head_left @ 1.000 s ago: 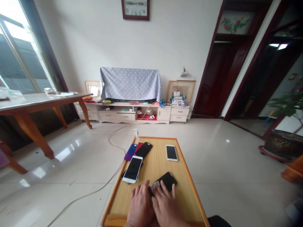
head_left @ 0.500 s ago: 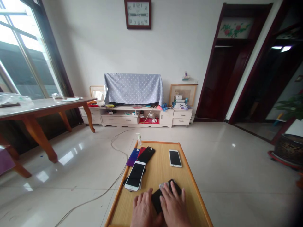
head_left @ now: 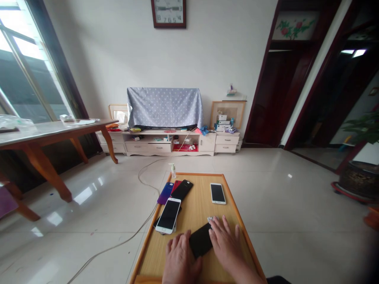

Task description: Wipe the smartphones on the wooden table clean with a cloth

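Note:
A black smartphone point(head_left: 201, 240) lies at a slant on the near part of the small wooden table point(head_left: 204, 209). My left hand point(head_left: 179, 256) grips its left end, fingers along one edge and thumb at the near edge. Under the fingertips of my right hand point(head_left: 227, 242) is a small crumpled greyish-white cloth point(head_left: 210, 219), pressed at the phone's far right end. Those fingers are stretched and slightly spread, and hide part of the cloth and phone.
To the left, a white phone point(head_left: 168, 215) rests on other phones. Behind it are a purple-blue phone point(head_left: 165, 193), a red phone point(head_left: 175, 186) and a black phone point(head_left: 182, 190). Another white phone point(head_left: 218, 193) lies at right. A pump bottle point(head_left: 173, 171) stands by the far left corner.
My right hand has slid right with the cloth, uncovering more of the black phone. My left hand stays at the phone's left end. The view has tilted slightly down.

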Demonstrator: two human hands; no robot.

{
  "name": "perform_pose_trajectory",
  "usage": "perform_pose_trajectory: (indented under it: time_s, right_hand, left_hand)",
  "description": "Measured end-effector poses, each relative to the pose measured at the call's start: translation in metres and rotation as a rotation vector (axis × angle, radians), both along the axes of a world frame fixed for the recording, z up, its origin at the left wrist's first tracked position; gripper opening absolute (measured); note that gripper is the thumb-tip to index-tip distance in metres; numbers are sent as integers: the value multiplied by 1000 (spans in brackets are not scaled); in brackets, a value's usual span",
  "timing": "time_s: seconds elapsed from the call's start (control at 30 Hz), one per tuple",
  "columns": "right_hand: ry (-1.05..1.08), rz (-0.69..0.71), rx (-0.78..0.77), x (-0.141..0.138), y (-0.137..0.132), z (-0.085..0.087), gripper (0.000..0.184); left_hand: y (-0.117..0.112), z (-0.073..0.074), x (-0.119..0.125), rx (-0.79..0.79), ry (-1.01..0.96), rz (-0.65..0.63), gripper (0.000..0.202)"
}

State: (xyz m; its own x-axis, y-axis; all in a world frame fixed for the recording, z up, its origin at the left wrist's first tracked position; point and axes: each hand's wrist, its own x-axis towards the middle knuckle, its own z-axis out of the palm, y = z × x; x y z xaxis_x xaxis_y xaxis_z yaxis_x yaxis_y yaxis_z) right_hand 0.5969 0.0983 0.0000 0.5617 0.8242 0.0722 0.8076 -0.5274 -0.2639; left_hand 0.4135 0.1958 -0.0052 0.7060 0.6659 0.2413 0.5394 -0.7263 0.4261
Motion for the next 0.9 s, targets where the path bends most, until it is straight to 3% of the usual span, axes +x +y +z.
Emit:
perform_pose_trajectory:
  time_s: [0.13,0.4,0.63,0.77,0.9]
  right_hand:
    - [18,-14,-29,-6,-19,2,54]
    - [35,49,-35,-20,-56,0,54]
    - [26,-34,-51,-3,-19,10,56]
    - [72,111,12,-30,0,19,53]
    - [179,301,47,-60,-7,25,50]
  left_hand:
    - [-4,7,2,-7,-1,22,67]
    - [-3,6,4,8,-25,8,62]
    - [-3,4,4,40,-25,-2,65]
    - [-1,1,5,49,-28,-9,68]
    - [-1,-1,4,78,10,-16,57]
